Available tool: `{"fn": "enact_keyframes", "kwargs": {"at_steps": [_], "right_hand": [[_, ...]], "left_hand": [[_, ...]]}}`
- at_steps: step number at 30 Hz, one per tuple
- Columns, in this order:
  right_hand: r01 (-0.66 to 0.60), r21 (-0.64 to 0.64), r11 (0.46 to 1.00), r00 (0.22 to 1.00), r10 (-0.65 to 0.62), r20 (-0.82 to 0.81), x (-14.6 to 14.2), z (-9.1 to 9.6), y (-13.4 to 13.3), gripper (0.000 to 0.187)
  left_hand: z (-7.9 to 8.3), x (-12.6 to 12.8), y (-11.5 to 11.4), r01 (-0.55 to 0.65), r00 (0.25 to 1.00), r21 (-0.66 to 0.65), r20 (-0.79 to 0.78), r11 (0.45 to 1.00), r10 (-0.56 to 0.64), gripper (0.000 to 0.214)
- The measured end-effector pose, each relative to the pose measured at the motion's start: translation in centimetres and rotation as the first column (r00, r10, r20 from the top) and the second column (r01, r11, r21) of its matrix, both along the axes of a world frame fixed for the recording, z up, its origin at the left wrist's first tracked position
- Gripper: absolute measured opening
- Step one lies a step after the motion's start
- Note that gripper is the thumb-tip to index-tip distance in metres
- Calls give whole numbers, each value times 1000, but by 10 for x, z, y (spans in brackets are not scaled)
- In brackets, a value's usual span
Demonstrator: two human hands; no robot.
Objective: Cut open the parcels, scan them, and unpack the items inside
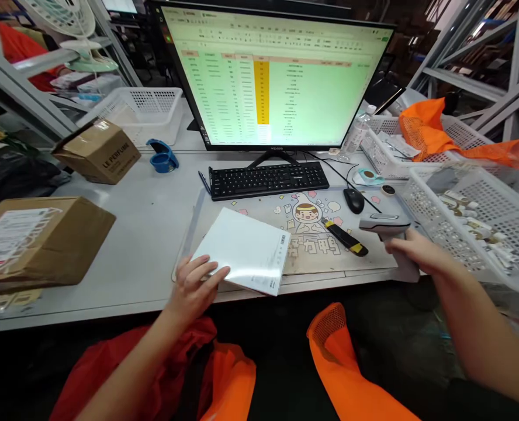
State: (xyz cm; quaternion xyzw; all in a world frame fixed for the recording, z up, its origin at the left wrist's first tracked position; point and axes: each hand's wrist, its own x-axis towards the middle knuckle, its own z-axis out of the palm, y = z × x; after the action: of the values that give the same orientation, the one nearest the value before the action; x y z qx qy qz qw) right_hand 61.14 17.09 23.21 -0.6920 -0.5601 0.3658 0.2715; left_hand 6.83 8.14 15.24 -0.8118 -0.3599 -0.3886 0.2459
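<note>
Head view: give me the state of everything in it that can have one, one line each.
Monitor: on, screen lit.
White package: left hand's fingers on its near edge.
Scanner: held in the right hand.
Utility knife: lying on the desk mat; blade too small to tell.
Mouse: untouched.
Keyboard: untouched.
Bottle: standing, capped.
Front right basket: holding small items.

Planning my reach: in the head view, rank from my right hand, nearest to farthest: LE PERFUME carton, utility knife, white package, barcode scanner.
1. Barcode scanner: in your right hand.
2. Utility knife: just left.
3. White package: under your left hand.
4. LE PERFUME carton: far left.
</note>
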Motion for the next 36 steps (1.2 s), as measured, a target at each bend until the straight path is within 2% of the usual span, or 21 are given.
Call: {"fn": "enact_keyframes", "kwargs": {"at_steps": [2, 4, 5, 6, 7, 8, 10, 11, 13, 14, 16, 18, 20, 23, 29, 36], "right_hand": [[156, -120, 980, 977, -170, -125, 33, -28, 19, 28], [230, -169, 958, 950, -259, -176, 60, -48, 32, 27], [269, -151, 951, 952, -286, -110, 70, -54, 36, 25], [312, -109, 944, 950, -311, 26, 78, -57, 37, 24], [350, -43, 936, 919, -334, 211, 82, -58, 37, 25], [367, 44, 929, 846, -353, 401, 81, -56, 37, 25], [282, 201, 938, 690, -344, 637, 62, -49, 39, 25], [186, 251, 950, 674, -309, 671, 44, -45, 43, 26], [-48, 279, 959, 740, -153, 655, -7, -39, 60, 30], [-174, 246, 954, 773, -22, 634, -37, -38, 73, 32], [-350, 171, 921, 749, 165, 642, -95, -40, 104, 35], [-426, 148, 892, 701, 222, 678, -142, -45, 137, 40], [-445, 161, 881, 678, 214, 703, -172, -51, 162, 48], [-455, 188, 871, 666, 192, 721, -192, -61, 181, 57], [-428, 257, 867, 667, 111, 737, -204, -76, 182, 65], [-365, 270, 891, 678, 55, 733, -220, -73, 194, 61]], "left_hand": [[-24, 6, -10, -97, 984, -21, 148, 995, 99, 45], [-41, 13, -16, -166, 946, -35, 277, 985, 169, 48], [-47, 17, -18, -192, 926, -40, 324, 981, 194, 50], [-52, 19, -19, -213, 910, -46, 355, 976, 215, 52], [-55, 21, -19, -229, 899, -52, 372, 972, 231, 52], [-56, 22, -18, -238, 895, -59, 374, 969, 243, 52], [-57, 23, -16, -239, 904, -72, 348, 968, 249, 50], [-57, 23, -15, -231, 912, -73, 330, 970, 242, 48], [-58, 22, -13, -207, 930, -63, 296, 976, 216, 46], [-58, 22, -13, -197, 936, -57, 288, 979, 205, 46], [-59, 22, -12, -189, 936, -54, 292, 980, 197, 48], [-60, 22, -13, -200, 930, -64, 301, 978, 210, 49], [-60, 23, -13, -212, 927, -68, 302, 975, 223, 50], [-59, 24, -13, -227, 924, -62, 301, 972, 235, 48], [-59, 25, -14, -258, 915, -65, 305, 964, 265, 50], [-60, 23, -14, -261, 925, -71, 268, 963, 270, 55]]}}
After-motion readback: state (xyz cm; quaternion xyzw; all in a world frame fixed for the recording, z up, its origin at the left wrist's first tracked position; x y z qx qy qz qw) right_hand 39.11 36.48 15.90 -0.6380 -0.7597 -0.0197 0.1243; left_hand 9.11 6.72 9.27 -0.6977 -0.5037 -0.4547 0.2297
